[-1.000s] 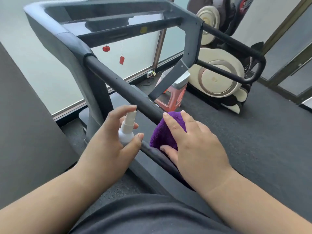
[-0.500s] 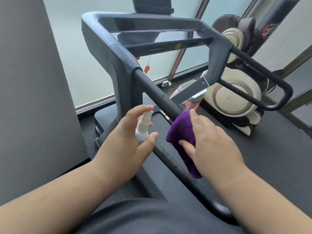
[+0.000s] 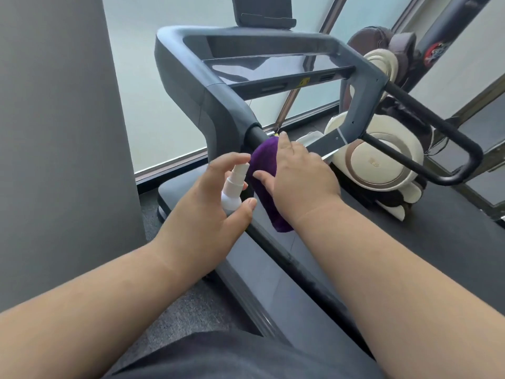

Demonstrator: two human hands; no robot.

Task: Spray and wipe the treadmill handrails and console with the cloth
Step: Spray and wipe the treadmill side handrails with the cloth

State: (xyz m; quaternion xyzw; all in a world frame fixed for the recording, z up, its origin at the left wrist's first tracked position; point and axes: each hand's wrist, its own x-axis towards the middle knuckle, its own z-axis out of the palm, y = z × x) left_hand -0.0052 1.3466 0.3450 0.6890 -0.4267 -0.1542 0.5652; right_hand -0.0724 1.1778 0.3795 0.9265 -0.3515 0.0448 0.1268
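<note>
Your cloth (image 3: 263, 170) is a deep purple, plush and folded thick, draped over the near handrail (image 3: 306, 272) of the treadmill (image 3: 191, 77) just below where the black rail enters the grey frame. One end hangs down past the rail toward 6 o'clock. The handrail itself is a black, slightly glossy tube running from centre frame down toward 5 o'clock. The console (image 3: 262, 65) sits at 12 o'clock, a dark shiny panel in the grey frame, with a tablet holder (image 3: 263, 12) above it cut off by the top edge.

The body of the spray bottle (image 3: 233, 187) is buried in your palm; only its white neck and nozzle show. The rail under the cloth is hidden, and its lower end disappears behind your right forearm. The far handrail (image 3: 426, 127) at 3 o'clock partly covers a cream massage chair (image 3: 382, 160).

Your right hand (image 3: 297, 176) lies on top of the cloth with fingers stretched along it toward 11 o'clock and the thumb pressing its left side, so the cloth sits between your palm and the rail. Your left hand (image 3: 207, 212) grips the bottle, forefinger arched over the nozzle, thumb alongside, just at 9 o'clock of the cloth.
</note>
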